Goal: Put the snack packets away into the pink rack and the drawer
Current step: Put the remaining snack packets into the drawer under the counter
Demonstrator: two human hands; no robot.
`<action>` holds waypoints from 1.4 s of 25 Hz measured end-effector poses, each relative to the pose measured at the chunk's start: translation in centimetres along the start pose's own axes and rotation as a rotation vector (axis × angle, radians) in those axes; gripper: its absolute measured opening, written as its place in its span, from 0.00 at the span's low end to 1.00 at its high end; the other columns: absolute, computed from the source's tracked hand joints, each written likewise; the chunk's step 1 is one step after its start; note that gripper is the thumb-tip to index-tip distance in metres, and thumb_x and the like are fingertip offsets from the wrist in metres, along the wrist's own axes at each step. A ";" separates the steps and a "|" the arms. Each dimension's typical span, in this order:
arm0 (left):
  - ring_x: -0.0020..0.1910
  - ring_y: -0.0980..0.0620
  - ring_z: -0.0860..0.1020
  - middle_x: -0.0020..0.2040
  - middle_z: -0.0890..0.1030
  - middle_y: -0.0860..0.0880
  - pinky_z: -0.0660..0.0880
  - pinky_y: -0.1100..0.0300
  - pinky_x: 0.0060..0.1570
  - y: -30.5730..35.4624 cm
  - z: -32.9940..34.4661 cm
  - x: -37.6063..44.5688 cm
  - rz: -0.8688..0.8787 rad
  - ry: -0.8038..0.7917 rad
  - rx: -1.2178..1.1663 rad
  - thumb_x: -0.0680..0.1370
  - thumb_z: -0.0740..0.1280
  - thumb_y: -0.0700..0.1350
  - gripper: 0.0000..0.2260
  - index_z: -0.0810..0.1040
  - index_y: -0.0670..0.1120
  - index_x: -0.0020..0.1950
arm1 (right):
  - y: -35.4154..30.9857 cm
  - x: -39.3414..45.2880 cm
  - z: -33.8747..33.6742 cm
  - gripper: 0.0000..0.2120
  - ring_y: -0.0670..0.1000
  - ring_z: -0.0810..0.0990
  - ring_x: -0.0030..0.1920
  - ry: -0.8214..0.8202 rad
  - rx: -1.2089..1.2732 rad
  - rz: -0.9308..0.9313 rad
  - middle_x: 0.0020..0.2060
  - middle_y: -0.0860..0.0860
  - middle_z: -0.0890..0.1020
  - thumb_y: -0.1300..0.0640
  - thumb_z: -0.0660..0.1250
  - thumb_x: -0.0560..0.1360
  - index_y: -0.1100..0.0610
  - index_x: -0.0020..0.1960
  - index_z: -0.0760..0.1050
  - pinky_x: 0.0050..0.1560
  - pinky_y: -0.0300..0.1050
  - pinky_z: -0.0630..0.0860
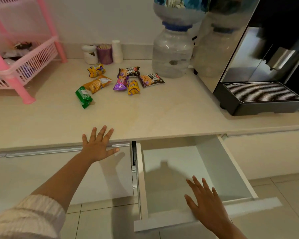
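Packets (121, 80), seven, loose on counter (162, 114); drawer (228, 169) open; both hands' fingers (102, 133) spread, empty.

We see a cream worktop (145, 114) with faint veining. Left of the packets stands a pink rack (26, 66) with pale lattice baskets. Among the packets: one green (83, 97), two yellow-and-purple (96, 70), one orange (97, 83), one purple (120, 83), two black peanut packs (151, 80). Below the worktop the drawer (173, 169) is white.
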State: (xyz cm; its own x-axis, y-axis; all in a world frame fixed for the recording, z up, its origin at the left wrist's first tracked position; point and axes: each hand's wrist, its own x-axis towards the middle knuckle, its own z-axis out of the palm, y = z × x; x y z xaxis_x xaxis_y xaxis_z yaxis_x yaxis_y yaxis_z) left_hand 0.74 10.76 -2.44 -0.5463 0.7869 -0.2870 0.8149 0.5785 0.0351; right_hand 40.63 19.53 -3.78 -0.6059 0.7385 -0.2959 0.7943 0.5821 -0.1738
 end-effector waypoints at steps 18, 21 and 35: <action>0.76 0.46 0.42 0.77 0.42 0.48 0.46 0.37 0.70 -12.9 -2.3 4.3 -0.251 0.157 -0.210 0.70 0.46 0.73 0.44 0.38 0.47 0.75 | -25.4 20.8 -4.5 0.30 0.56 0.44 0.76 0.212 0.135 -0.362 0.76 0.57 0.50 0.43 0.52 0.79 0.56 0.75 0.51 0.74 0.50 0.41; 0.76 0.48 0.45 0.78 0.43 0.48 0.47 0.40 0.71 -14.0 -2.6 6.3 -0.200 0.272 -0.206 0.68 0.46 0.74 0.46 0.38 0.46 0.75 | -28.5 24.8 -4.4 0.28 0.55 0.43 0.76 0.272 0.065 -0.367 0.76 0.57 0.48 0.45 0.47 0.80 0.56 0.76 0.49 0.74 0.49 0.40; 0.76 0.47 0.48 0.77 0.41 0.50 0.49 0.50 0.72 -17.2 -5.5 16.0 0.262 0.422 -0.290 0.64 0.60 0.73 0.47 0.35 0.61 0.71 | -36.1 39.0 -7.8 0.34 0.55 0.43 0.76 0.470 0.119 -0.395 0.76 0.55 0.51 0.42 0.57 0.77 0.53 0.76 0.47 0.74 0.47 0.44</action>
State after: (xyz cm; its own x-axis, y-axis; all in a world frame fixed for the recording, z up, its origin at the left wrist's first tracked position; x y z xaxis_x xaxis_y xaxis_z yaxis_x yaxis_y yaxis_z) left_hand -23.11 14.59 -2.33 -0.4122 0.8948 0.1716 0.8793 0.3414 0.3322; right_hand -12.04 30.00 -1.73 -0.7881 0.5616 0.2521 0.4894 0.8200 -0.2969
